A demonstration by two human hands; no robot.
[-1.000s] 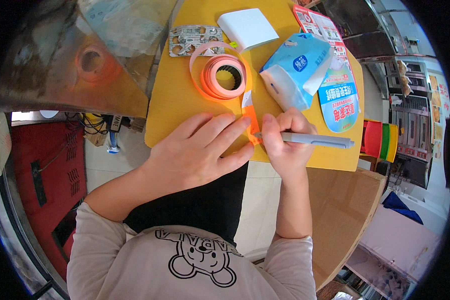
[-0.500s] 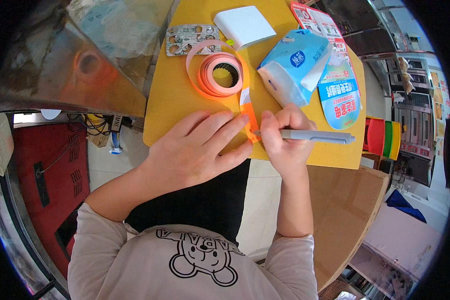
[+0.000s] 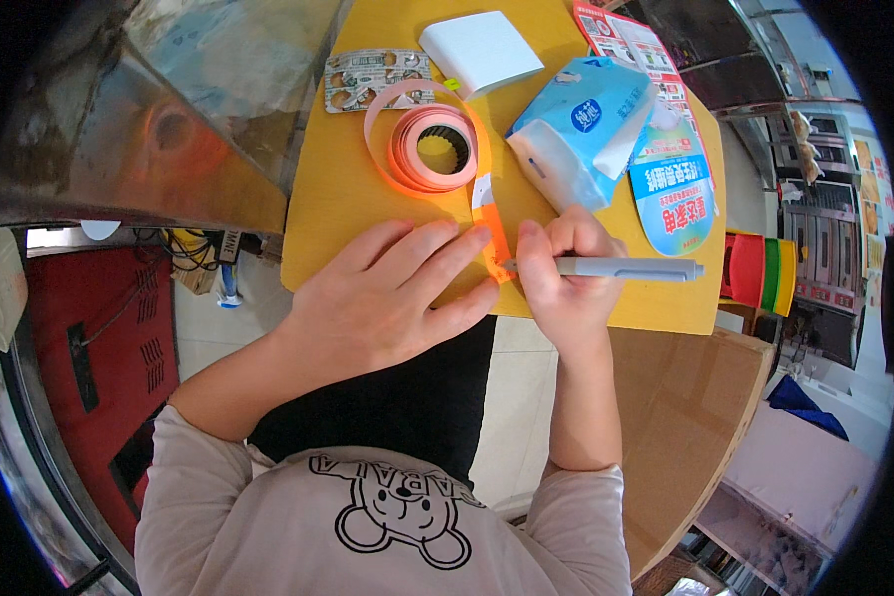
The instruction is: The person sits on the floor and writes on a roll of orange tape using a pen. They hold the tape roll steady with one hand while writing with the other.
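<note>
My right hand (image 3: 572, 278) is closed round a pale grey pen (image 3: 631, 268), its tip against the orange end of a label strip (image 3: 498, 238). Dark marks show on the strip near the tip. My left hand (image 3: 387, 283) lies with fingers spread on the yellow table (image 3: 368, 223), fingertips at the strip's left edge. Beyond them lies a roll of orange-pink labels (image 3: 403, 149), its dark ribbed core showing. From the roll a loose loop curls round and runs down into the strip between my hands.
A blue-and-white tissue pack (image 3: 581, 129) lies right of the roll, partly over a printed fan-shaped card (image 3: 675, 194). At the back are a white box (image 3: 482, 52) and an opened blister pack (image 3: 368, 77). A cardboard box (image 3: 690, 417) stands below the table's right side.
The table and the things on it sit very slightly further left in view. Both hands keep nearly the same place, and the pen tip stays on the strip.
</note>
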